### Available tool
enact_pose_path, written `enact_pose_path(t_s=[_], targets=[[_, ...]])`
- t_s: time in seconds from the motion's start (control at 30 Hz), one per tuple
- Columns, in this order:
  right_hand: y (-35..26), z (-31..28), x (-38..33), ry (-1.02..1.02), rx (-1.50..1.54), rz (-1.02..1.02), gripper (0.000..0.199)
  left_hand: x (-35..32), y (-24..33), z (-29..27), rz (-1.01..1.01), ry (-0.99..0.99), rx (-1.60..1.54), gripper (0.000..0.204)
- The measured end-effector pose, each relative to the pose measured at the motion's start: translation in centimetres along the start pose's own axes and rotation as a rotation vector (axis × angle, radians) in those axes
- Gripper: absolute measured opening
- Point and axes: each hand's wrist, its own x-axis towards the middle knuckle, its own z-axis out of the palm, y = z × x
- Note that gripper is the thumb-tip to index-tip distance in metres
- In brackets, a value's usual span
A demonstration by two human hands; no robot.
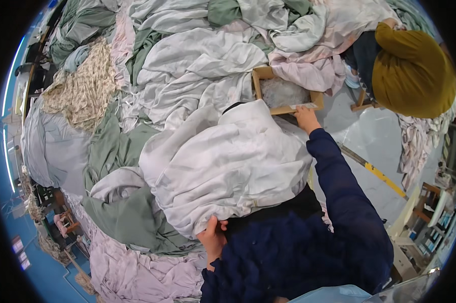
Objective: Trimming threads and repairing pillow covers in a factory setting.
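grey floor, glossy; yellow strip along it; pale cloth heaped left, wooden box at heap's edge.

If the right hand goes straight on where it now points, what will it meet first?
The right hand would likely meet the near rim of the wooden box first, which its fingers seem to touch; exact depth is hard to judge here.

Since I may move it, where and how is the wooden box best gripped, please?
Probably pinch the wooden box by its near rim, from the person's side: it looks narrow and mostly exposed, the right hand at its right end, while pink cloth overlaps the far side.
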Motion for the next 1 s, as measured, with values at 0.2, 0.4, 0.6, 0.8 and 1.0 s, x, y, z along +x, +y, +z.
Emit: enact_pose_path(t_s=[0.2,0.4,0.6,0.8,1.0], targets=[[-0.1,0.1,-0.9,0.017,-0.061,-0.155,0.018,0.6,0.8,1.3,-0.032,0.015,0.025,0.01],[-1.6,2.6,-7.0,0.093,-0.056,-0.226,0.018,1.2,0.6,0.9,-0.006,-0.011,0.041,0.018],[-0.4,3.9,-9.6,-0.083,0.316,-0.055,0.018,1.0,0.3,0.0,-0.001,-0.043,0.068,0.015],[-0.3,-4.8,-8.0,0.347,0.577,0.188,0.018,-0.2,-0.4,-1.1,0.041,-0.075,0.008,0.011],[-12.5,-24.6,-15.4,0.183,1.45,-0.16,0.017,-0.2,1.0,-0.4,0.076,-0.194,-0.09,0.016]])
